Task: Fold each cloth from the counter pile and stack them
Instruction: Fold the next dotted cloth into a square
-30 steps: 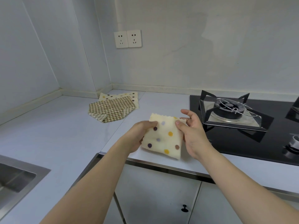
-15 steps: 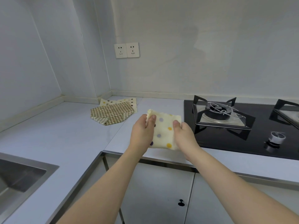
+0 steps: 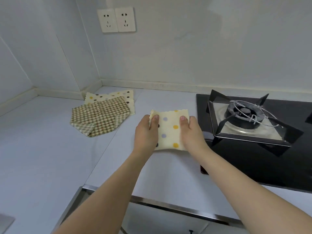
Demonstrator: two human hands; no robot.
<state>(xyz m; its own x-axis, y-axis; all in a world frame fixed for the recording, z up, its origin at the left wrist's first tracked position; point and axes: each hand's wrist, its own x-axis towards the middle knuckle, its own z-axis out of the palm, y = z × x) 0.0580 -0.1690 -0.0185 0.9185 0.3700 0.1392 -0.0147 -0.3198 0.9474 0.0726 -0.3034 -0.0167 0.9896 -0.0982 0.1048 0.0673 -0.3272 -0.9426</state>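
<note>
Near the centre of the frame, a folded cream cloth w/ polka dots (image 3: 170, 130) is lying on the pale counter (image 3: 50, 149), just left of the black gas hob (image 3: 253, 149). Left hand (image 3: 146, 132) is gripping the cloth's left edge, thumb on top & fingers hidden beneath. Right hand (image 3: 192, 132) is gripping the right edge the same way, thumb pressing on top. Cloth is sitting between the two hands, which are apart. Its long axis is running from the frame's bottom toward the top, zigzag edge pointing at the back wall. To the centre-left, a checked brown cloth (image 3: 99, 120) is lying partly over another dotted cloth (image 3: 116, 97), near the corner, well apart from the hands. Two wall sockets (image 3: 116, 20) are showing at upper left.
</note>
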